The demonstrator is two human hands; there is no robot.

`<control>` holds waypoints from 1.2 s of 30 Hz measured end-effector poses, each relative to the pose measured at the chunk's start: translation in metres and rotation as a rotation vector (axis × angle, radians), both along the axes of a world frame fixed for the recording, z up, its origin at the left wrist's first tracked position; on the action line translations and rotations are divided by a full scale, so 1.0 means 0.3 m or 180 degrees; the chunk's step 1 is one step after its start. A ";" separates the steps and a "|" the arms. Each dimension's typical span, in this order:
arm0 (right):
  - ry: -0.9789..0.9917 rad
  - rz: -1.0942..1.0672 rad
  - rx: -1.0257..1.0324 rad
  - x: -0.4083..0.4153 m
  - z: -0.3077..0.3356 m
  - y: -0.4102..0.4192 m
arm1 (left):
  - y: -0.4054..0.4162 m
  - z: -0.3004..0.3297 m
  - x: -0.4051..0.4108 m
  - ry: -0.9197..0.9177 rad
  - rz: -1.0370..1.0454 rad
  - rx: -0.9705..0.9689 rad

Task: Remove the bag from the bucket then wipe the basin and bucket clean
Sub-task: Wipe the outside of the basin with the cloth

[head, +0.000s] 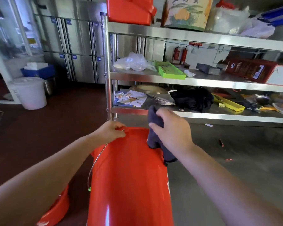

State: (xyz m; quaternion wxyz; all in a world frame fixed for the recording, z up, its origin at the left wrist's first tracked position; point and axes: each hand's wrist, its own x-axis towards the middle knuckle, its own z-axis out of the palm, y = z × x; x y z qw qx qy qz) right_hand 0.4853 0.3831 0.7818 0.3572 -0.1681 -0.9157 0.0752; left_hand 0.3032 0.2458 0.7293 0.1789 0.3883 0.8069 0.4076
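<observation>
Bucket (129, 176) tipped on side, base toward camera; left hand (112, 132) fingers curled on far rim, steadying it; right hand (171, 131) clutches dark cloth (153, 126) at rim, likely for wiping; basin (55, 209) lower left

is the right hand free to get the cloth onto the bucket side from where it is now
Probably yes: the right hand grips the dark cloth right at the red bucket, and nothing lies between them.

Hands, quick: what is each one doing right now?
Left hand: grips the far edge of the red bucket.
Right hand: holds a dark cloth against the bucket.
</observation>
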 end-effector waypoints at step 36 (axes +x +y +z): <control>-0.1371 0.0295 -0.0012 0.184 -0.441 -0.507 | -0.020 -0.134 -0.179 -0.0066 -0.0770 0.0140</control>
